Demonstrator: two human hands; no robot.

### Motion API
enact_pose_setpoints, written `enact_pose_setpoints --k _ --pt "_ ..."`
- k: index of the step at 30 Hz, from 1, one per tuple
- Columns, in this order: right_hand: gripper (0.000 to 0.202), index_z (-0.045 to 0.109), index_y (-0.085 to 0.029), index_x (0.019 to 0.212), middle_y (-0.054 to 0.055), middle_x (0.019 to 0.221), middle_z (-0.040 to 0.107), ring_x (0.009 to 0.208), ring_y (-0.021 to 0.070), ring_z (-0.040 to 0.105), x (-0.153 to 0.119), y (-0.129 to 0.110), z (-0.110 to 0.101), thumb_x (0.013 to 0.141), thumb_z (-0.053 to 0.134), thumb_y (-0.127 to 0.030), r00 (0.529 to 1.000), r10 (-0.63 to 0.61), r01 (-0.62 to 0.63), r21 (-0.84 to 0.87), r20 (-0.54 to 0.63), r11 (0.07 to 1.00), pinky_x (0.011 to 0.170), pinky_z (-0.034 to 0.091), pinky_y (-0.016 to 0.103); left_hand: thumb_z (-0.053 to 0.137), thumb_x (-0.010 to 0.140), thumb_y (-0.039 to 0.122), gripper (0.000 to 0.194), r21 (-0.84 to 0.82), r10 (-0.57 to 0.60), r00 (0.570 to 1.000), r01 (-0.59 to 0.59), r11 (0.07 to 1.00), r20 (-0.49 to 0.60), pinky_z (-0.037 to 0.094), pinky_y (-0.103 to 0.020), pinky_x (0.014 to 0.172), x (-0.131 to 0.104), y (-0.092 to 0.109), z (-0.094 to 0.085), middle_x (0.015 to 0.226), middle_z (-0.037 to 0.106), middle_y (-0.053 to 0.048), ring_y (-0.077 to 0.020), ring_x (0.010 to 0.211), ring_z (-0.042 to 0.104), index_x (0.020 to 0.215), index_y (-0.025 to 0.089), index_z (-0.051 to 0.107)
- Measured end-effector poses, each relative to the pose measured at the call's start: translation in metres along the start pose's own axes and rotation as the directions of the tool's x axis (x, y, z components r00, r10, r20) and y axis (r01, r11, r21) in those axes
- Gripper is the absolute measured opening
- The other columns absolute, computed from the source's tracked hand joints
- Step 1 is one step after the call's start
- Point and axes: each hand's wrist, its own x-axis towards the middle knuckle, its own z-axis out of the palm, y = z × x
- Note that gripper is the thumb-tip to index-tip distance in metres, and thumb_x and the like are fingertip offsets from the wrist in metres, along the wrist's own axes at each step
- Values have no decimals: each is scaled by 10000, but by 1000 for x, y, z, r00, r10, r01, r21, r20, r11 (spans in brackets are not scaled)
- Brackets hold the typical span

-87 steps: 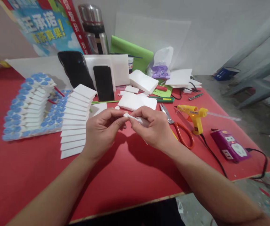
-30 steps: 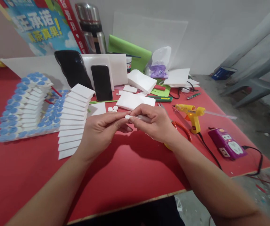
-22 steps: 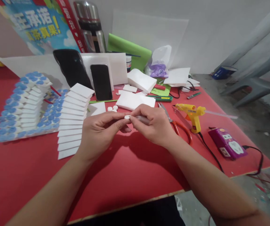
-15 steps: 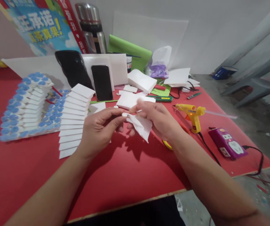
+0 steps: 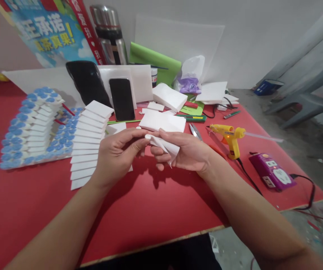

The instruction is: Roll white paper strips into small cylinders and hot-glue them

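Observation:
A thin piece of white tissue paper (image 5: 167, 146), partly rolled into a narrow cone, is held between my hands above the red table. My left hand (image 5: 115, 154) is closed, its thumb and forefinger pinching the rolled end. My right hand (image 5: 189, 150) grips the wider, looser part, with the thumb along the top and the fingers curled beneath. Just behind my hands lies a stack of white sheets (image 5: 163, 120). A fan of white folded strips (image 5: 85, 155) is close to my left wrist. Scissors (image 5: 195, 132) with an orange handle are partly hidden behind my right hand.
A yellow glue gun (image 5: 229, 135) with a clear stick and a purple power strip (image 5: 272, 171) stand at right, with cords. At left is a blue-and-white paper piece (image 5: 11, 144). Behind are a phone (image 5: 122, 99), green cutter (image 5: 196, 118) and steel flask (image 5: 109, 33).
My right hand has turned palm upward, and the tissue paper is rolled more tightly, with less of it hanging loose. The scissors' blades now show. My left hand has barely moved.

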Motion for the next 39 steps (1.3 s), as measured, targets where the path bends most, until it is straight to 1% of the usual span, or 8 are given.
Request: enact_pose_setpoints --k 4,8,12,17,19,24,30,39 --pt "311 709 -164 1167 -30 769 551 618 96 477 0 3 1 936 741 -369 977 -158 112 -281 -146 953 650 534 268 758 889 228 112 -18 -36 999 36 999 -29 504 -271 580 1 0 1 698 726 6 -126 562 613 975 251 827" --pt "442 694 -158 1289 -36 748 621 620 92 543 0 4 4 914 767 -378 914 -348 161 -600 -209 783 663 509 264 756 885 227 102 -26 -51 998 50 998 -41 502 -279 593 2 -1 2 688 729 9 -132 566 626 955 251 826" --pt "353 724 -146 1021 -22 711 669 558 111 605 1 8 9 885 778 -467 818 -510 154 -753 -266 640 609 500 270 765 885 255 85 -12 -67 996 67 998 -59 494 -275 578 1 -1 4 626 693 22 -130 543 607 946 247 824" --pt "184 695 -173 836 -13 650 666 527 96 509 3 23 12 942 696 -323 627 -771 133 -960 -112 247 532 380 245 767 889 246 73 -69 -106 990 100 993 -89 514 -256 551 -5 3 10 608 670 31 -122 527 612 947 236 811" --pt "125 687 -179 845 -23 628 650 518 95 479 4 28 13 935 676 -265 595 -801 130 -976 -66 177 523 358 246 778 880 236 70 -63 -84 990 77 995 -116 529 -251 563 -7 5 12 628 685 31 -118 539 625 944 236 807" --pt "110 699 -182 850 -20 658 667 514 89 460 1 26 16 938 648 -221 601 -798 170 -982 37 82 517 358 242 803 836 207 32 -144 -96 989 79 986 -113 585 -278 577 -5 7 10 613 703 22 -141 543 659 866 211 792" --pt "155 729 -166 840 -10 720 710 576 83 584 -7 12 13 972 649 -182 690 -707 291 -954 155 74 557 426 215 894 702 174 140 -302 -182 982 186 935 42 629 -291 565 1 4 2 716 756 -8 -176 564 722 771 196 775" --pt "146 722 -156 847 6 714 716 588 99 586 -4 17 7 956 625 -171 666 -723 221 -974 181 -41 574 419 229 879 739 207 97 -253 -213 975 221 942 61 618 -256 577 0 5 3 709 772 -5 -163 574 722 827 214 841"
